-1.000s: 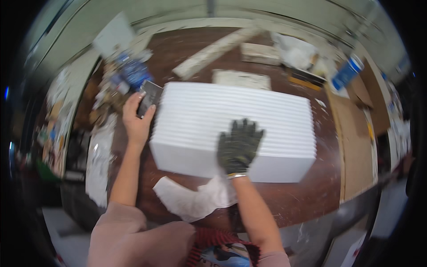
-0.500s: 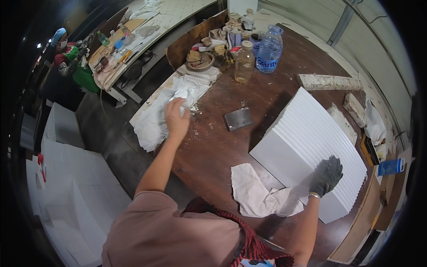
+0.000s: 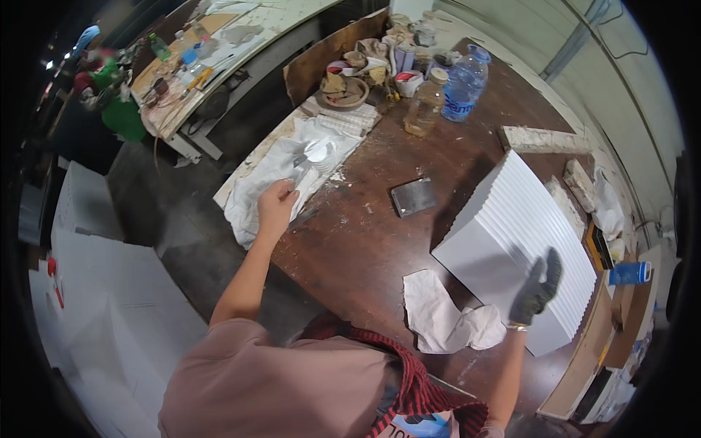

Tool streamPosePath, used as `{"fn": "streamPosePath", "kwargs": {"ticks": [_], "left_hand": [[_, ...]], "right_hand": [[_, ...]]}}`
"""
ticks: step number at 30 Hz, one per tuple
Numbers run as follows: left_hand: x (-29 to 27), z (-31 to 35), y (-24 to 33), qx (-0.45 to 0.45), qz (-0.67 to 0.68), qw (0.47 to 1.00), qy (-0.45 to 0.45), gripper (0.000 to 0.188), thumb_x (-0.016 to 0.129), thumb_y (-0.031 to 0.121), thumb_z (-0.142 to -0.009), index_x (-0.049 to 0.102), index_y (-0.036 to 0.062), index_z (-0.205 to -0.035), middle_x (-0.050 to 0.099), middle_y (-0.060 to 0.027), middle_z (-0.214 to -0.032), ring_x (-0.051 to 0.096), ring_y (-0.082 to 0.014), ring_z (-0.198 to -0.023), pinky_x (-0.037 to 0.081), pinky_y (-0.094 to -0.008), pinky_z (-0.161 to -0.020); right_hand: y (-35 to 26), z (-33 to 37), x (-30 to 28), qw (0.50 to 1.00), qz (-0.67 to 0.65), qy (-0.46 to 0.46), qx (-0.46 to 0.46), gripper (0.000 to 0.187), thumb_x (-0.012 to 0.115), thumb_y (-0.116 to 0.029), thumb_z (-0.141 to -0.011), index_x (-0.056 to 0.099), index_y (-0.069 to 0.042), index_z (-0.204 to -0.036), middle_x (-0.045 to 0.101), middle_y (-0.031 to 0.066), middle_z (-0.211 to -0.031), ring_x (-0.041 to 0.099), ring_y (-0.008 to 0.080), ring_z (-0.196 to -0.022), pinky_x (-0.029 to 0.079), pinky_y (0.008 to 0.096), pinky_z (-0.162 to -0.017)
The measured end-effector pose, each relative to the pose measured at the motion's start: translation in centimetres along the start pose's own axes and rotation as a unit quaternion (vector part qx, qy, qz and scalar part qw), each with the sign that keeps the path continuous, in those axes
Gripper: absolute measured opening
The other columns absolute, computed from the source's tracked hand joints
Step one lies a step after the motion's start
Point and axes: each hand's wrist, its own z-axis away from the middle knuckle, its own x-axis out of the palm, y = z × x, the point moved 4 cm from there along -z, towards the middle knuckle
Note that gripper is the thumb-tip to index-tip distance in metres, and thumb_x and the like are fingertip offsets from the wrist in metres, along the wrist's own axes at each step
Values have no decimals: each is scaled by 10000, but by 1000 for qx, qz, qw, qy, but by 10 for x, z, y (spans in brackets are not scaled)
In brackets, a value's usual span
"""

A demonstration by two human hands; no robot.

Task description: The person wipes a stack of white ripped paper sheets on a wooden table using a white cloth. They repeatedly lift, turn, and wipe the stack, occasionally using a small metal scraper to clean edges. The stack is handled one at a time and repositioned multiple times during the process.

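My bare left hand [image 3: 276, 209] is closed in a pinch at the table's left edge. A thin greyish piece sticks out from its fingertips, too small to name. Just beyond it, a round white disc [image 3: 319, 152] sits on a crumpled white sheet [image 3: 252, 191]. My right hand [image 3: 537, 288], in a dark grey glove, is over a large white block with a ribbed top [image 3: 537, 226]. Its thumb stands apart from the fingers, and I cannot tell whether it touches the ribs. A white cloth [image 3: 438, 314] lies against the block's near side.
On the brown table [image 3: 350, 248] lies a small dark grey block [image 3: 414, 197]. Behind it stand a brownish bottle [image 3: 426, 106], a big clear bottle [image 3: 465, 84] and a clay bowl [image 3: 350, 93]. White slabs [image 3: 544, 139] line the right. A person [image 3: 102, 91] is at another table.
My left hand has drawn back from the white disc toward me, now pinching a thin piece. My right hand has turned, its thumb apart from the fingers. The whole view has shifted slightly.
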Motion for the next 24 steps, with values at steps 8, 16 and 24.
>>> {"fn": "streamPosePath", "kwargs": {"ticks": [8, 16, 24], "left_hand": [[99, 91, 100, -168, 460, 789, -371, 128, 594, 38, -982, 624, 21, -1106, 669, -77, -1045, 664, -187, -991, 564, -331, -856], [64, 35, 63, 4, 234, 941, -244, 62, 640, 7, -941, 667, -16, -992, 688, -37, -911, 644, -107, -867, 520, -260, -805], [-7, -45, 4, 38, -8, 993, 110, 288, 703, 117, -913, 637, -22, -1156, 667, -80, -986, 612, -170, -808, 497, -310, -697]], "right_hand": [[-157, 113, 148, 757, -374, -449, 291, 333, 683, -58, -912, 652, 14, -1236, 701, 59, -1148, 638, 145, -1053, 495, 307, -956], [-138, 115, 162, 687, -427, -395, 436, 336, 687, -90, -884, 645, 2, -1205, 691, 53, -1075, 660, 163, -977, 545, 322, -889], [-132, 111, 167, 671, -406, -392, 481, 367, 649, -110, -917, 599, -1, -1263, 673, 98, -1032, 676, 230, -907, 611, 399, -788]]}}
